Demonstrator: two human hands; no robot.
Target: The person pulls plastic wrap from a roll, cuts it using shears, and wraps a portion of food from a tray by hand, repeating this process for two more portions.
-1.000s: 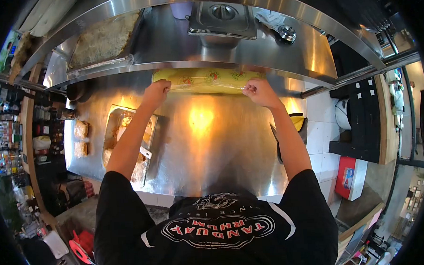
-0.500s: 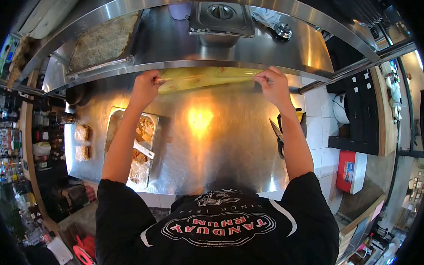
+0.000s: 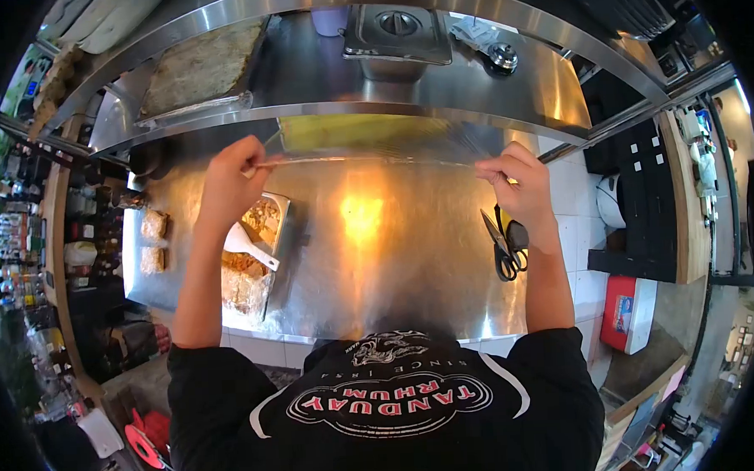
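Observation:
A sheet of clear plastic wrap (image 3: 374, 159) stretches between my two hands over the back of the steel table. My left hand (image 3: 236, 176) is closed, pinching the front edge of the wrap at its left end. At the other end, my right hand (image 3: 519, 179) pinches the same edge, fingers together. Behind the wrap, under the shelf lip, lies a yellow box or roll (image 3: 364, 132), partly covered by the film. Scissors (image 3: 501, 251) with black handles rest by my right forearm. Below my left hand stands a metal pan (image 3: 283, 214) of chopped food with a white-handled utensil (image 3: 251, 248).
Two wrapped food packs (image 3: 153, 241) lie at the table's left. Overhead, the steel shelf (image 3: 303, 87) holds a flat tray of food (image 3: 206, 70), a lidded steel container (image 3: 396, 41) and a call bell (image 3: 501, 56). A red and white cooler (image 3: 629, 313) stands right, on the floor.
Both hands have come toward me and moved farther apart, drawing the clear wrap out from the yellow box. The scissors and pan are now less covered by my arms.

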